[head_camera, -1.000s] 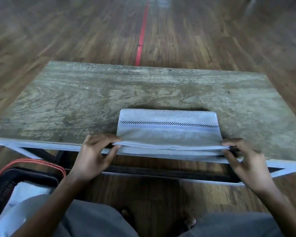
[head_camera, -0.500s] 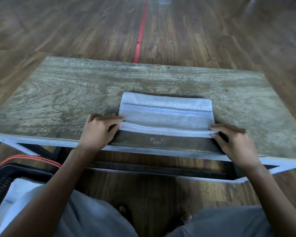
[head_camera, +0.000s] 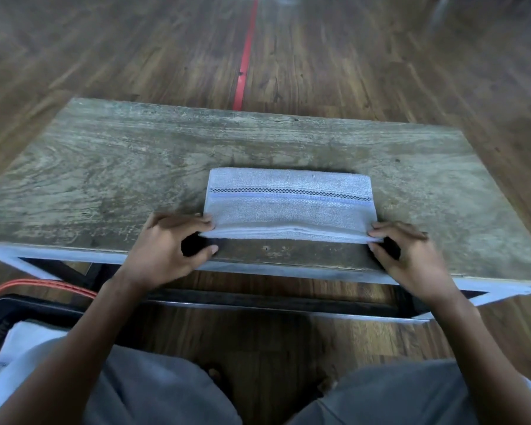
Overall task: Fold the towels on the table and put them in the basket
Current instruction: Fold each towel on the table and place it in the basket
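A folded white towel [head_camera: 290, 207] with a dark checkered stripe and a pale blue band lies on the worn wooden table [head_camera: 135, 167], a little back from the near edge. My left hand [head_camera: 166, 246] pinches the towel's near left corner between fingers and thumb. At the near right corner, my right hand [head_camera: 411, 256] pinches the layered edge the same way. The near edge of the towel is lifted slightly off the table. A black basket [head_camera: 16, 311] with an orange rim sits on the floor at lower left, with a white towel [head_camera: 28, 338] lying inside it.
My grey-trousered knees fill the bottom of the view. The table has a pale metal frame [head_camera: 288, 271] with a crossbar below. Dark wooden floor with a red line [head_camera: 244, 56] runs beyond the table's far edge.
Both hands have carried the towel's near edge away from the table's front edge, farther onto the table. The grip at both corners stays the same.
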The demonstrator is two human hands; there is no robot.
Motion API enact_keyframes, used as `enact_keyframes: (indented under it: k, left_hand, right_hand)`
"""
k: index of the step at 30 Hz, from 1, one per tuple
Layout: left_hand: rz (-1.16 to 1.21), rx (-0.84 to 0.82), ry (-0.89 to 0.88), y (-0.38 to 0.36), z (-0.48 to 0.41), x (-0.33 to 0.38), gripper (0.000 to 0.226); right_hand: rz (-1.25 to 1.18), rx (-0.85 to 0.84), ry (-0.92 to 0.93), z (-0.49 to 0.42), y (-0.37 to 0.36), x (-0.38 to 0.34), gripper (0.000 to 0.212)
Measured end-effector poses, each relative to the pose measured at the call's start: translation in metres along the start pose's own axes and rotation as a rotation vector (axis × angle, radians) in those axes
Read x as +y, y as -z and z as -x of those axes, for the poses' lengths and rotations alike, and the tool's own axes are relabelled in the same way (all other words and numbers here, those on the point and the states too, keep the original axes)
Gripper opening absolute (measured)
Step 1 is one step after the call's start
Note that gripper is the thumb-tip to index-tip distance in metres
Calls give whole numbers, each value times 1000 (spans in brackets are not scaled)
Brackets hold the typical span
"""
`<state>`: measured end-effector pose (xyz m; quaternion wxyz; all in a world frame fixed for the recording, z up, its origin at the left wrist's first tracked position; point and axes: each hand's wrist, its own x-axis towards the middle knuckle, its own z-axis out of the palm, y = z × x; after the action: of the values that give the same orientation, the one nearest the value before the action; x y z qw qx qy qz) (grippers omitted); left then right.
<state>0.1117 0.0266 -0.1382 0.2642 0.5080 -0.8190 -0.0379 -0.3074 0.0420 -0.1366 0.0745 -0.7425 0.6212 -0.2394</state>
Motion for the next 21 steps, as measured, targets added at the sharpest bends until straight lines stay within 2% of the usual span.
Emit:
enact_keyframes:
  k: [3,5,8,11,13,15,17,19,21]
  left_hand:
    - [-113,1,-91,5,22,4,48]
    - [-183,63,-184,4,31,2,36]
    - [-237,133,-252,4,35,3,16]
    - [-236,109,-247,17,42,12,15]
    - [-237,66,-236,31,54,20,20]
    - [-180,-26,-210,49,64,32,32]
    - [-89,-176,-117,70,66,41,43]
    - [52,-340,9,95,61,49,43]
    - [254,-422,69,119,52,57,34]
  right_hand:
    - [71,-65,51,20,4,-7,40]
    - [176,-42,171,32,3,-8,53]
    - [279,50,269,40,3,-13,33]
    - [319,60,346,51,18,-23,22]
    - [303,-26,364,66,33,-29,16]
    - [194,-160,321,77,53,-33,9]
    - [34,-307,209,82,79,-41,14]
    - [-154,-457,33,83,109,-56,13]
    - [-248,-523,-31,82,136,-69,10]
